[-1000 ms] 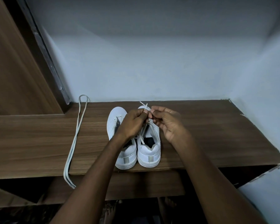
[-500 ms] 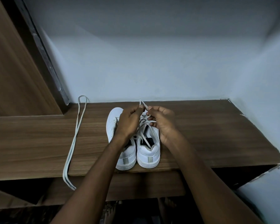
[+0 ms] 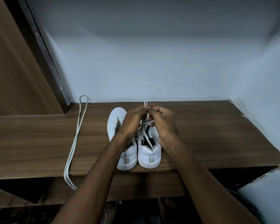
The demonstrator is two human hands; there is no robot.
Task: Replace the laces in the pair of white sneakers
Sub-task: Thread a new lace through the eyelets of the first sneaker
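loose lace (image 3: 74, 143): lying doubled on the left part of the bench, loop end at the back near the wall, other end hanging over the front edge, well apart from the sneakers
bench (image 3: 217, 135): wood-grain top, carrying both sneakers near its front edge
left sneaker (image 3: 118, 126): sitting heel toward the camera, toe pointing at the wall, partly hidden under the left forearm, touching or just beside the right sneaker
left hand (image 3: 132, 122): hovering over the sneakers, fingers curled and pinching the lace ends at the fingertips
lace ends (image 3: 145, 101): two tips sticking up side by side just above where the hands are meeting
right sneaker (image 3: 149, 151): sitting heel toward the camera; lace strands running up from its eyelets into the hands
right hand (image 3: 164, 122): touching the left hand at the fingertips, fingers curled, pinching the same lace
wall (image 3: 152, 62): pale, standing behind the bench
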